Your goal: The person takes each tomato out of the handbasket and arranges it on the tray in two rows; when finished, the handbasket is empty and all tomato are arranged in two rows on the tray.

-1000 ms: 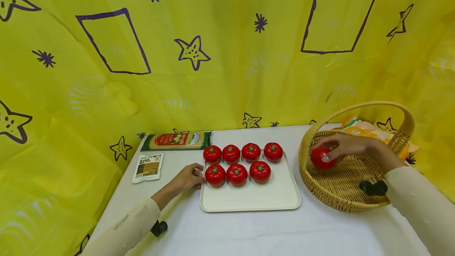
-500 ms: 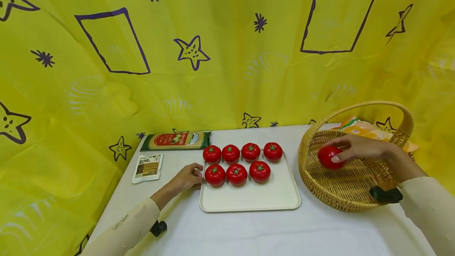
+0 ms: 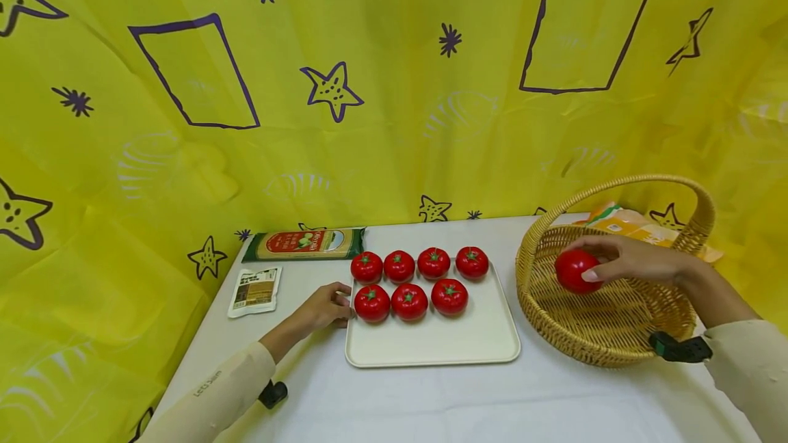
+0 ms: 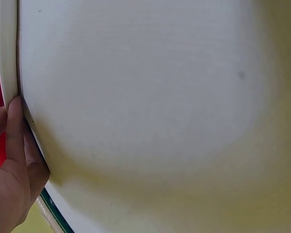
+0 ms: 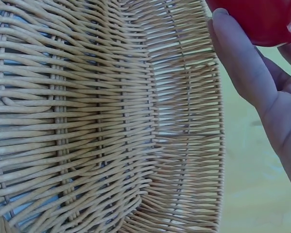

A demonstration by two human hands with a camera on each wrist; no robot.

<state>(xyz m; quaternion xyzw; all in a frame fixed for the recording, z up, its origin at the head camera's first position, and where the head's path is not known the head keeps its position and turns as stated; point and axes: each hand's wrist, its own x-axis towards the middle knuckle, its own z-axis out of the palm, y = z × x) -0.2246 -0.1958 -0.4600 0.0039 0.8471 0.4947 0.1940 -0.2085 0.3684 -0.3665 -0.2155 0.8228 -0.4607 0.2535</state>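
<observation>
In the head view, my right hand grips a red tomato over the wicker basket. The right wrist view has the thumb along the tomato, with the woven basket beside it; most of the fingers are hidden there. On the left, my left hand pinches the left rim of a cream tray. Seen from the left wrist, fingers lie on both sides of the tray rim. Several tomatoes stand in two rows on the tray, green stems up.
A green package lies at the back left, with a small white-edged pouch in front of it. The basket's tall handle arches over its opening. An orange package lies behind the basket. A yellow curtain hangs behind the table.
My right hand has moved to the right with the tomato, over the basket. The left hand, the tray and the tomatoes on it have stayed put.
</observation>
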